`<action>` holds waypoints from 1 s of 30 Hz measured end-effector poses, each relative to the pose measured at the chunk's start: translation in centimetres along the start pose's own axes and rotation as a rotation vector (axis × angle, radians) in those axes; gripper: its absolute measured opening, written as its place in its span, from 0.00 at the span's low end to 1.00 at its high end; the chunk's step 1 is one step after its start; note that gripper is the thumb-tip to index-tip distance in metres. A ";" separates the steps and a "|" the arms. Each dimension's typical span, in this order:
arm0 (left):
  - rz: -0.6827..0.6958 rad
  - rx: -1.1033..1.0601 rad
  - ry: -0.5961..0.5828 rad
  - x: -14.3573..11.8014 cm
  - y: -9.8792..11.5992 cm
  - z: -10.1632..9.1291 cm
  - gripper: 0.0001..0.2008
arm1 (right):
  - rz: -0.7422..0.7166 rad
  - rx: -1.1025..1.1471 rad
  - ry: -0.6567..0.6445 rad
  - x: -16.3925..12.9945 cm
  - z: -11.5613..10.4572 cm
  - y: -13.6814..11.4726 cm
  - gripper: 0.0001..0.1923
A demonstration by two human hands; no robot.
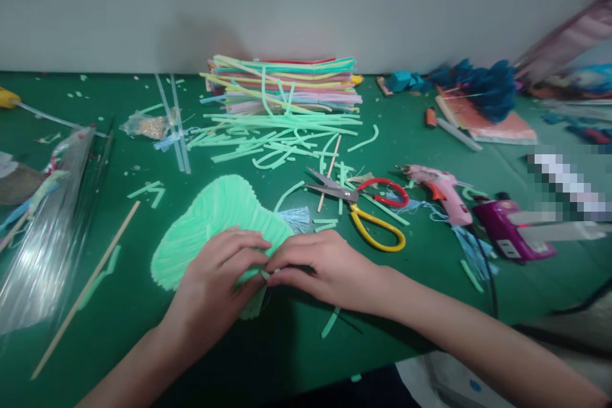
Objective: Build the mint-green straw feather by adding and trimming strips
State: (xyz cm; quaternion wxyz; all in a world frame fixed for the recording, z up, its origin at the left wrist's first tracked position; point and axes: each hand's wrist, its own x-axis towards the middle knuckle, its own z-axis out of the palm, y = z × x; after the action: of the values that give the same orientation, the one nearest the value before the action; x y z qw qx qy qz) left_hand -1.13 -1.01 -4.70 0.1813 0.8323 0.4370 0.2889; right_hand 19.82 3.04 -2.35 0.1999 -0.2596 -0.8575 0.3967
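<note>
A mint-green fan-shaped piece [224, 204] made of pipe cleaners side by side lies on the table, partly under my hands. My left hand [217, 274] rests over its lower part, thumb and fingers closed at its lower right edge. From the right, my right hand [325, 268] meets it there, thumb and index finger pinched together. Between the two sets of fingertips shows the pale end of a short green pipe cleaner [264, 275]; the rest of it is hidden. Just beyond my right hand lie scissors [351, 196] with one red and one yellow handle, blades apart.
Loose green pipe cleaners [287, 121] lie before a multicoloured bundle [287, 80] near the wall. To the right are a pink glue gun [442, 191], a purple device [509, 226] and blue tassels [471, 248]. A wooden stick [88, 287] and clear plastic sleeves [48, 229] lie left.
</note>
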 end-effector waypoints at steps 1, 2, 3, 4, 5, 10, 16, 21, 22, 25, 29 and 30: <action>0.014 -0.006 0.022 -0.2 0.1 0.0 0.08 | -0.007 0.027 -0.037 0.1 -0.3 0.1 0.06; 0.027 -0.009 0.045 -0.4 0.2 -0.1 0.10 | -0.020 0.046 -0.068 0.2 -0.6 0.2 0.06; 0.035 -0.009 0.065 -0.7 0.3 -0.1 0.10 | -0.034 0.051 -0.086 0.4 -0.8 0.4 0.07; 0.035 -0.002 0.082 -1.0 0.5 0.0 0.11 | -0.044 0.042 -0.087 0.5 -0.9 0.5 0.07; 0.031 0.012 0.092 -1.3 0.7 0.0 0.10 | -0.047 0.025 -0.074 0.6 -1.0 0.7 0.07; 0.009 0.121 0.087 -2.2 2.1 0.2 0.09 | -0.056 -0.067 -0.008 0.9 -1.1 1.5 0.04; -0.091 0.177 0.153 -1.9 3.0 0.3 0.19 | -0.127 -0.071 -0.034 0.9 -1.2 1.6 0.05; -0.001 0.185 0.127 -2.4 3.2 0.1 0.17 | -0.123 -0.055 -0.015 1.1 -0.8 1.7 0.07; 0.001 0.179 0.106 -2.7 3.3 0.1 0.17 | -0.111 -0.048 -0.009 1.0 -0.7 1.7 0.06; -0.048 0.176 0.100 -3.8 3.3 0.1 0.19 | -0.068 -0.030 0.010 0.8 -0.8 1.8 0.04; -0.049 0.242 0.195 -5.5 3.9 0.4 0.25 | -0.055 -0.051 0.023 0.3 -1.0 2.3 0.04; -0.018 0.259 0.196 -5.8 4.3 0.6 0.27 | -0.056 -0.068 0.025 0.1 -1.0 2.4 0.05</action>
State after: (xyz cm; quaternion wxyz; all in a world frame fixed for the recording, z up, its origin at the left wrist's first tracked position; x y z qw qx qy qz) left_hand -0.69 -8.23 -4.66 0.0316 0.8125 0.4937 0.3083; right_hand 20.95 5.03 -3.64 0.2127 -0.2473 -0.8748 0.3583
